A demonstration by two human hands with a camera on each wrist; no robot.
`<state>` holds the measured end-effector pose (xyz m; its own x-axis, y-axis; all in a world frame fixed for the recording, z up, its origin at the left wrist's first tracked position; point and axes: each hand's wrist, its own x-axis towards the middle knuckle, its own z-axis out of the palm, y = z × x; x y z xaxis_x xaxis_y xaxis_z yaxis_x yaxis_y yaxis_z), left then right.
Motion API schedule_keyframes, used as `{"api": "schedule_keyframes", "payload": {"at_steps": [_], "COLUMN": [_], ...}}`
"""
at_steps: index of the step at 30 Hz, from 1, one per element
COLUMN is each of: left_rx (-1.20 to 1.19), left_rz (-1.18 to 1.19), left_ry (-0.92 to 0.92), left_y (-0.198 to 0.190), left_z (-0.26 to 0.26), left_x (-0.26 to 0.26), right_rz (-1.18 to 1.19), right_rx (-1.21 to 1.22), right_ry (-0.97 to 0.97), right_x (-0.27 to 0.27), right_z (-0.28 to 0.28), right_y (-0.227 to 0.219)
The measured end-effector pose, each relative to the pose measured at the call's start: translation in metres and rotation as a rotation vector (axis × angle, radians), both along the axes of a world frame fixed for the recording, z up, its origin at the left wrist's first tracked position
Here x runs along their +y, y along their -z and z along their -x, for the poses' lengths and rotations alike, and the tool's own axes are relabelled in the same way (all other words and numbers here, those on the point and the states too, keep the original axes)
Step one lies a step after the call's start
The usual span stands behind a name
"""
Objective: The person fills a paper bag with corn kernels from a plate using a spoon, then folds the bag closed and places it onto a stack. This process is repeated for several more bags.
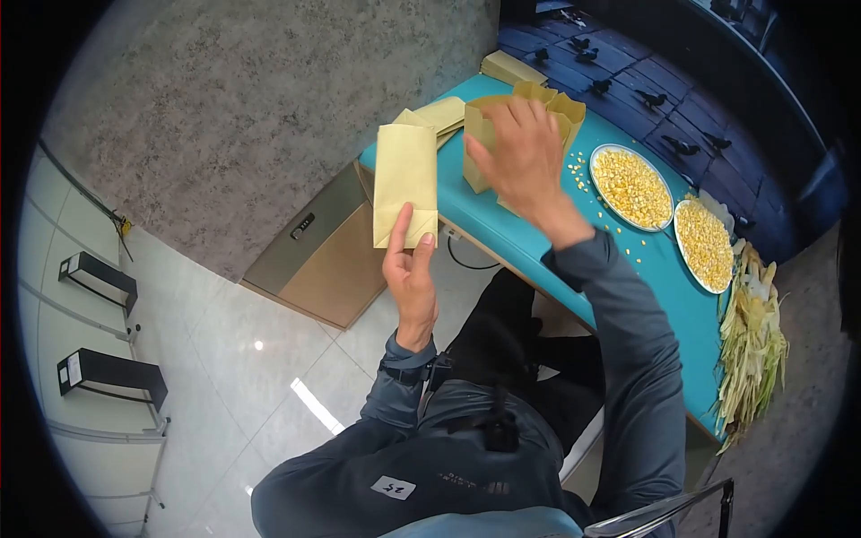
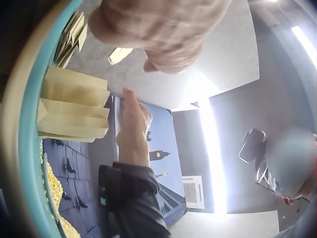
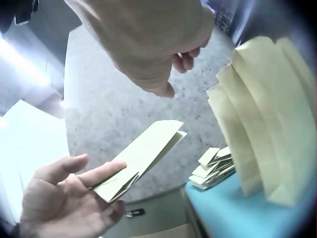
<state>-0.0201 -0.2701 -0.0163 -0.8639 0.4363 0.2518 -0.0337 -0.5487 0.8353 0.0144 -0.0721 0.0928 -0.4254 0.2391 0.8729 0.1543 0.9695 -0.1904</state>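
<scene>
My left hand [image 1: 413, 291] holds a folded, flat paper bag [image 1: 405, 170] by its lower end, off the left side of the table. In the right wrist view the bag [image 3: 143, 153] is caught between the fingers and angles up from them. My right hand [image 1: 523, 161] is raised in front of the standing paper bags [image 1: 478, 170] in the head view, with nothing in its loosely bent fingers. The right wrist view has those opened bags [image 3: 270, 124] upright side by side on the table. More folded paper bags [image 1: 446, 115] lie in a pile at the table's left end.
Two plates of corn kernels, one nearer the bags [image 1: 630, 188] and one farther right [image 1: 704, 247], stand on the turquoise table [image 1: 646, 296]. Loose kernels [image 1: 578, 170] are scattered around them. Corn husks [image 1: 753, 341] hang over the right end. Another folded stack [image 1: 513, 69] lies against the back.
</scene>
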Motion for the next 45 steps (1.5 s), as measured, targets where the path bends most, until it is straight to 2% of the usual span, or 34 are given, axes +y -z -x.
{"api": "schedule_keyframes", "payload": {"at_steps": [2, 3, 5, 9, 14, 18, 20, 21, 23, 25, 26, 27, 29, 32, 35, 39, 41, 45], "left_rx": [0.015, 0.033, 0.046, 0.019, -0.035, -0.003, 0.001, -0.011, -0.031, -0.078, -0.139, -0.137, -0.206, -0.224, -0.321, -0.379, -0.266, -0.192], "left_rz": [0.02, 0.043, 0.027, 0.072, 0.127, 0.174, 0.2, 0.217, 0.231, 0.196, 0.161, 0.161, 0.111, 0.151, 0.123, 0.113, 0.09, 0.157], "left_ry": [-0.002, 0.002, 0.003, 0.02, 0.068, 0.17, 0.209, 0.254, 0.286, 0.389, 0.36, 0.361, 0.411, 0.429, 0.452, 0.47, 0.291, 0.251], "left_y": [-0.005, -0.008, -0.008, -0.001, -0.001, 0.003, 0.008, 0.009, 0.013, 0.018, 0.021, 0.012, -0.012, -0.001, 0.004, -0.006, 0.001, 0.015], "left_z": [-0.006, -0.008, -0.009, 0.005, 0.011, 0.02, 0.03, 0.036, 0.045, 0.049, 0.047, 0.042, 0.033, 0.047, 0.062, 0.064, 0.061, 0.051], "left_x": [0.004, 0.007, 0.007, -0.001, 0.002, 0.013, 0.019, 0.021, 0.027, 0.037, 0.043, 0.043, 0.04, 0.045, 0.05, 0.05, 0.051, 0.027], "right_rz": [-0.195, -0.202, -0.213, -0.227, -0.289, -0.271, -0.384, -0.386, -0.243, -0.245, -0.24, -0.24, -0.382, -0.435, -0.47, -0.491, -0.52, -0.464], "right_rx": [-0.203, -0.199, -0.522, -0.655, -0.928, -0.932, -0.479, -0.484, -0.477, -0.524, -0.565, -0.563, -0.752, -0.844, -0.754, -0.8, -0.849, -0.92], "right_ry": [0.136, 0.137, 0.127, 0.169, 0.129, 0.171, 0.037, 0.031, -0.234, -0.235, -0.219, -0.218, -0.11, -0.038, 0.002, -0.003, 0.002, 0.041], "right_x": [0.021, 0.032, 0.052, 0.065, 0.066, 0.054, 0.032, 0.017, -0.02, -0.042, -0.047, -0.048, -0.048, -0.043, -0.04, -0.041, -0.036, -0.029], "right_z": [0.012, 0.017, 0.024, 0.017, -0.001, -0.006, -0.008, -0.012, -0.022, -0.026, -0.025, -0.023, -0.02, -0.008, 0.006, 0.019, 0.03, 0.052], "right_y": [-0.016, -0.017, -0.014, -0.019, -0.053, -0.044, -0.038, -0.034, -0.025, 0.005, 0.02, 0.03, 0.046, 0.062, 0.072, 0.071, 0.072, 0.074]}}
